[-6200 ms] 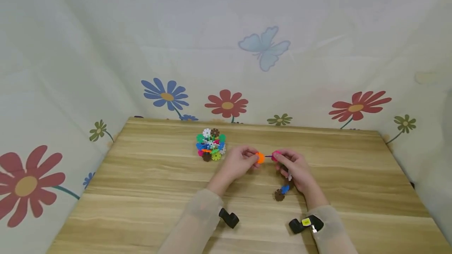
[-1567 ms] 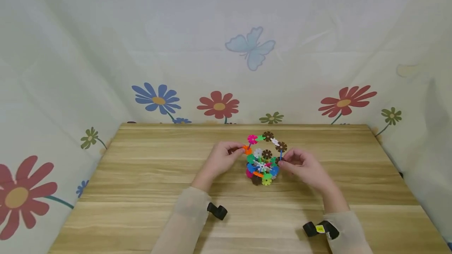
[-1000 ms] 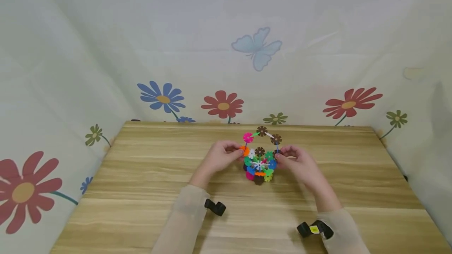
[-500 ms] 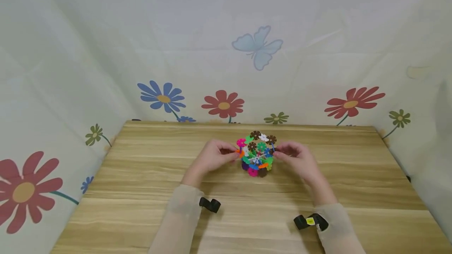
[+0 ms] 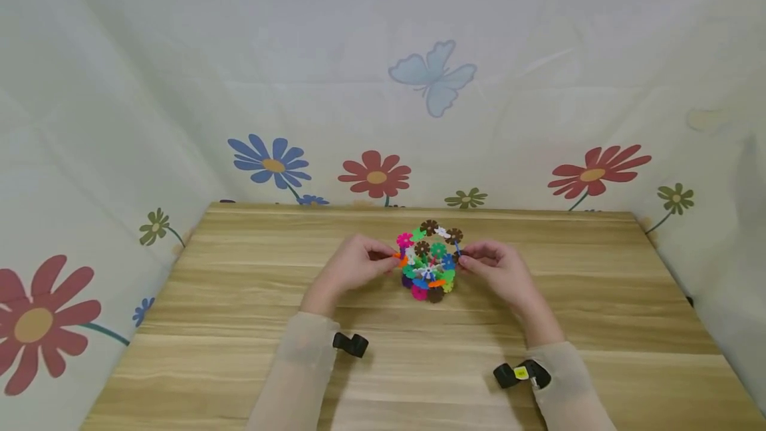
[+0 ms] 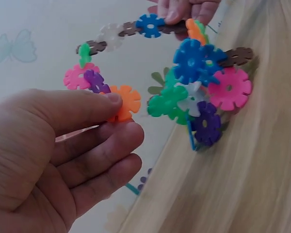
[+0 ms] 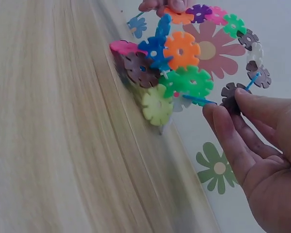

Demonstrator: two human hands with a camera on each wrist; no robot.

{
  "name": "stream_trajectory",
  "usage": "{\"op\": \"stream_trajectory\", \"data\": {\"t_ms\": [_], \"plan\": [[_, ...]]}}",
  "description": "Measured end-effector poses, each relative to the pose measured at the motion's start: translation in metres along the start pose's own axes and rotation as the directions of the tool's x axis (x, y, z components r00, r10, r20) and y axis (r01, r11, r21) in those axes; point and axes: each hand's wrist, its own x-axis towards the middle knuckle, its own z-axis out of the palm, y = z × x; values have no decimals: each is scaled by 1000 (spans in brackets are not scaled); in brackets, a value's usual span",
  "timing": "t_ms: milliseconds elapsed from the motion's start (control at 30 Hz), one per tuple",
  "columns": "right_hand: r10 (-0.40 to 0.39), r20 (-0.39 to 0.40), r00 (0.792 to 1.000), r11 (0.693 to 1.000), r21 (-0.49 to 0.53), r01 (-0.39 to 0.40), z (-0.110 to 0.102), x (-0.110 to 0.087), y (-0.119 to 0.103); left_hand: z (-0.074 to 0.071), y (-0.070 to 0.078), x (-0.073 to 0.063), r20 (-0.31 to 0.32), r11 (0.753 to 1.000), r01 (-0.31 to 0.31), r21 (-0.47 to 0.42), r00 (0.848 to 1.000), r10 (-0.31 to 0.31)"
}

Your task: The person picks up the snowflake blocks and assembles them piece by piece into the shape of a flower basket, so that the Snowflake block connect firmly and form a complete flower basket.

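A ball-like cluster of snowflake discs [image 5: 427, 273] in many colours stands on the table between both hands. An arched chain of discs [image 5: 429, 227] rises behind and above it. My left hand [image 5: 353, 266] pinches the orange disc [image 6: 129, 101] at the chain's left end between thumb and index finger, beside the cluster. With thumb and fingertips, my right hand [image 5: 498, 273] pinches the brown disc [image 7: 229, 98] at the other end. In the right wrist view, that brown disc is close to a blue disc [image 7: 199, 99] seen edge-on at the cluster's side.
The wooden table [image 5: 239, 364] reaches a pale curtain [image 5: 323, 85] printed with flowers and a butterfly. Black wrist cameras [image 5: 351, 344] are strapped over the sleeves.
Earlier the cluster stood apart on the left while the hands joined the orange disc to the chain. The chain is now arched over the cluster, which has turned and shifted slightly left lately.
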Motion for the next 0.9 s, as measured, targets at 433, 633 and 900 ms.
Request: {"op": "stream_trajectory", "data": {"t_ms": [433, 633, 900], "plan": [[-7, 65, 998, 997, -72, 12, -1, -2, -3, -8, -7, 0, 88, 1000, -25, 16, 996, 23], [-33, 23, 999, 994, -105, 35, -1, -1, -3, -5, -7, 1, 91, 999, -33, 41, 995, 29], [-67, -11, 998, 988, -139, 65, -8, -1, -1, 4, -1, 4, 61, 994, -69, 81, 996, 64]]}}
